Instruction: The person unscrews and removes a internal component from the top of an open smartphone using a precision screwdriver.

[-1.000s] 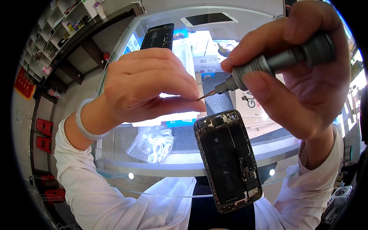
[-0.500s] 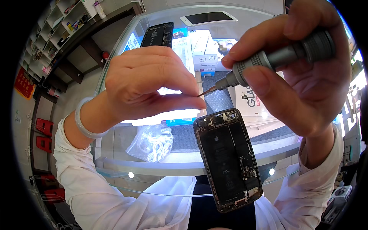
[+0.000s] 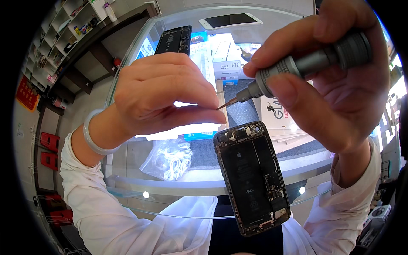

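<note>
Several red objects (image 3: 48, 160) show at far left, well apart from the glass counter (image 3: 204, 173). Next comes the left hand (image 3: 163, 91), a pale bracelet (image 3: 90, 134) on its wrist; thumb and forefinger nearly meet at the driver's tip, the other fingers curled, and whether they pinch anything tiny cannot be told. Below it is a clear bag of white cables (image 3: 176, 161); beyond it, partly hidden, a black phone (image 3: 176, 38) with its insides bare. Boxes (image 3: 226, 68) follow, a white phone (image 3: 230, 20) farther back. Lower middle, the opened phone (image 3: 251, 180) lies tilted over the counter's near edge, untouched. At right, the right hand (image 3: 335, 97) is closed round a grey driver (image 3: 276, 75), thumb against fingers, its bit pointing left.
</note>
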A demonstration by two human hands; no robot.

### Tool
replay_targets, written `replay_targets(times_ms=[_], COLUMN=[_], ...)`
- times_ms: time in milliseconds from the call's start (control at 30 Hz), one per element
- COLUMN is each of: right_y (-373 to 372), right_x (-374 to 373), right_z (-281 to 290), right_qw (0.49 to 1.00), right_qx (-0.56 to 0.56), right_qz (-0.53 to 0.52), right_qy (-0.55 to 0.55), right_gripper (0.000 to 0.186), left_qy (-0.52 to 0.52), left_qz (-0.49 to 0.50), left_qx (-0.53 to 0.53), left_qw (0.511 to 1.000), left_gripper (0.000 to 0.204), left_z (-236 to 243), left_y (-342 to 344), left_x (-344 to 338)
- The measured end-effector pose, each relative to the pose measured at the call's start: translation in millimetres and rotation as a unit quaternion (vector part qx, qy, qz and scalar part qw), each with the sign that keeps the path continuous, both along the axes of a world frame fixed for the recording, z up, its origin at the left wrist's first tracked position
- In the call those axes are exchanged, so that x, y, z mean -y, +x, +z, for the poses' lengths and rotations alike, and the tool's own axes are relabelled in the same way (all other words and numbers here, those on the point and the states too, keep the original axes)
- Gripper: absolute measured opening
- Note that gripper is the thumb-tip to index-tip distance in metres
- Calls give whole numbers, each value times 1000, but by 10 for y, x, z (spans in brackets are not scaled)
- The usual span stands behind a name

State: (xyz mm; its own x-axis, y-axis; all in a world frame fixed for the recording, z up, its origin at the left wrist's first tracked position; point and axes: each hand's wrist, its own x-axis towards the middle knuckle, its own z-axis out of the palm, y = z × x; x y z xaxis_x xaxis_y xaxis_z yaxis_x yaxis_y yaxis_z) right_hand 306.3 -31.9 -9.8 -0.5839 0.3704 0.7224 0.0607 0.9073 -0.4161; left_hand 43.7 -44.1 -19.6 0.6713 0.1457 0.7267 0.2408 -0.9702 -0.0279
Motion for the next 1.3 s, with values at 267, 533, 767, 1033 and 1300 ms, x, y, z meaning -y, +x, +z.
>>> replay_targets(times_ms=[267,533,767,1033,1300], right_y=[6,5,10,-7,-25], right_x=[5,-7,-1,-14,-24], right_z=[7,6,21,37,44], right_qw=[1000,1000,1000,1000,1000], right_qx=[0,1,0,-5,-7], right_qz=[1,4,2,4,11], right_qy=[1,2,4,8,9], right_gripper=[36,37,38,39,41], left_qy=[9,23,36,38,47], left_qz=[-10,-9,-5,10,36], left_qx=[0,-18,-31,-22,-26], left_qw=[1000,1000,999,999,998], left_gripper=[26,26,30,31,31], left_z=[14,40,76,86,128], left_y=[-1,-15,-34,-53,-53], left_x=[10,22,60,144,211])
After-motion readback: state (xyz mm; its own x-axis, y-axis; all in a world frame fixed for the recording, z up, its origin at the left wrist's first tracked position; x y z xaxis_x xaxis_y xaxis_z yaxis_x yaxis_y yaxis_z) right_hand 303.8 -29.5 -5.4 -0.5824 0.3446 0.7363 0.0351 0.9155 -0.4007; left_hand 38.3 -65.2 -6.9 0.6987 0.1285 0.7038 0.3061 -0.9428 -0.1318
